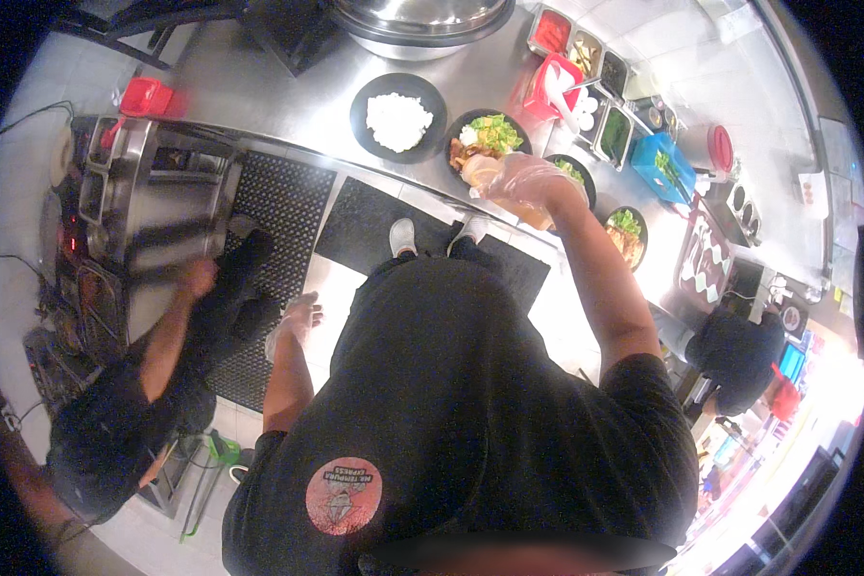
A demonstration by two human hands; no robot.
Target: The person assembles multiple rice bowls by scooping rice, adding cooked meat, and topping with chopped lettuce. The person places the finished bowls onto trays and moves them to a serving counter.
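In a clear plastic glove, my right hand (533, 184) reaches over the counter's front edge. It is closed around what looks like a bottle of pale orange sauce (526, 210), partly covered by the glove. Just beyond is a black plate (457, 131) with chopped lettuce and browned pieces of food. To its left, a black plate (358, 113) carries a mound of white rice (398, 122). Another dark bowl with greens (568, 171) lies partly behind my right hand. My gloved left hand (299, 321) hangs at my side, fingers apart, holding nothing.
A large metal pot (422, 24) stands at the back of the steel counter (288, 101). Metal food containers (615, 132), a red tub (544, 84) and a blue bin (661, 175) line the right. A co-worker (115, 422) works close by on the left; another person (734, 350) stands far right.
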